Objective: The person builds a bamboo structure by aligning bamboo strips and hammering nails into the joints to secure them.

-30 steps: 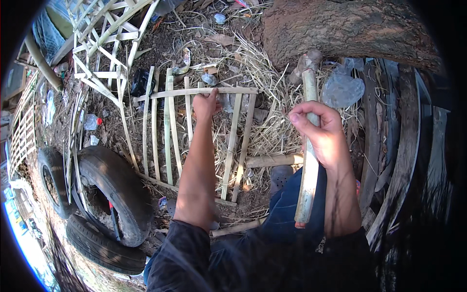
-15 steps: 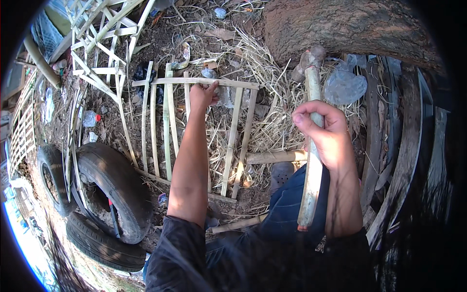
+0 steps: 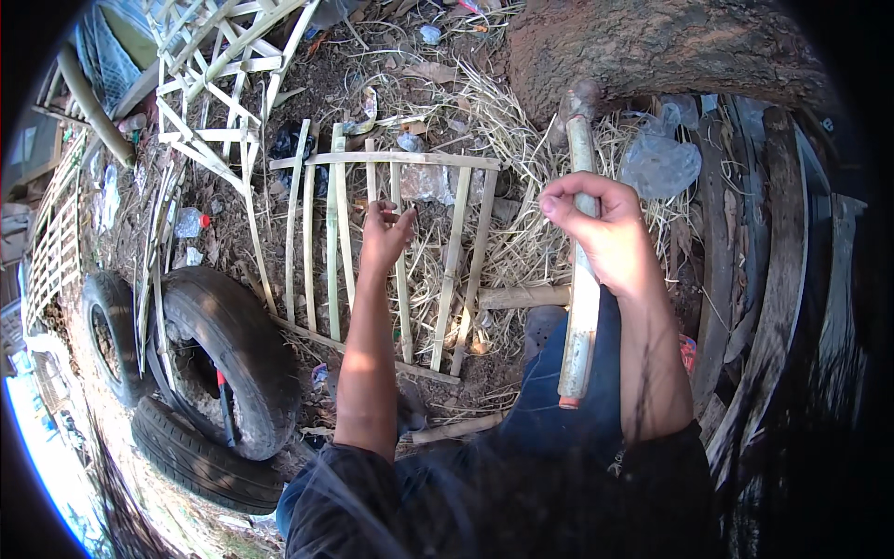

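Note:
A frame of split bamboo slats (image 3: 453, 256) lies on the ground in front of me, several slats joined by a crosspiece (image 3: 410, 158) at the far end and another at the near end. Over its middle hovers my left hand (image 3: 386, 240), fingers loosely bent and apart, with nothing visible in them. My right hand (image 3: 610, 228) is wrapped round the pale handle of a hammer (image 3: 582, 317). The hammer's rounded head (image 3: 579, 101) points away from me, close to the tree trunk, and the handle's butt hangs over my blue trouser leg.
A thick tree trunk (image 3: 652, 51) crosses the far right. Weathered planks (image 3: 778, 279) line the right side. Old tyres (image 3: 233, 363) stand at lower left, below a bamboo lattice (image 3: 219, 135). Dry shavings (image 3: 517, 219), a clear plastic bag (image 3: 661, 166) and a bamboo piece (image 3: 523, 297) lie about.
My left hand has let go of the far crosspiece and drawn back toward me over the slats. My right hand has shifted slightly left with the hammer.

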A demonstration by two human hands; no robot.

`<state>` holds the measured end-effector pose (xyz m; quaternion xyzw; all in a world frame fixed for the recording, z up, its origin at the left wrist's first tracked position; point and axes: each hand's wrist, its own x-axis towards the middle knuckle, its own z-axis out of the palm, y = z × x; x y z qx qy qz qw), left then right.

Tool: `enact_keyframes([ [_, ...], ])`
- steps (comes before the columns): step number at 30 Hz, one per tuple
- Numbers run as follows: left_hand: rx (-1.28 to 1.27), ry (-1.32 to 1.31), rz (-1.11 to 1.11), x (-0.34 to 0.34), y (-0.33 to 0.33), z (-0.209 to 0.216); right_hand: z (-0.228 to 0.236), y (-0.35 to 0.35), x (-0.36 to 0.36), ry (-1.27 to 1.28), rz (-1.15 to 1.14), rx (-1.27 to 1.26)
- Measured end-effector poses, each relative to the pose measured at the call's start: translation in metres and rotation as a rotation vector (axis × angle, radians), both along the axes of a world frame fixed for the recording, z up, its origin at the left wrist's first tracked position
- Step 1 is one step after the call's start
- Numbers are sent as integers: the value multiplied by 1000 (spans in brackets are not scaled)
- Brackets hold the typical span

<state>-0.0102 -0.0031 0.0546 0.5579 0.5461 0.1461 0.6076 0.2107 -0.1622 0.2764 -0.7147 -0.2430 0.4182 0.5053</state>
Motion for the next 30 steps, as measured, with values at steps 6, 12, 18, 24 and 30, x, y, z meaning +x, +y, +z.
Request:
enact_keyframes([
  [6,-90,53,54,-76,-55,7,-18,6,-2,-71,27,117],
  [12,-160,194,98,-137,-91,13,-38,10,8,-173,9,118],
  [18,-2,171,26,-154,-88,53,-52,24,13,-300,83,84],
  [24,146,311,-81,-171,-89,80,-34,44,-12,-297,49,-51],
  [30,145,393,-231,-166,-113,50,-55,49,-8,-347,-4,-90],
])
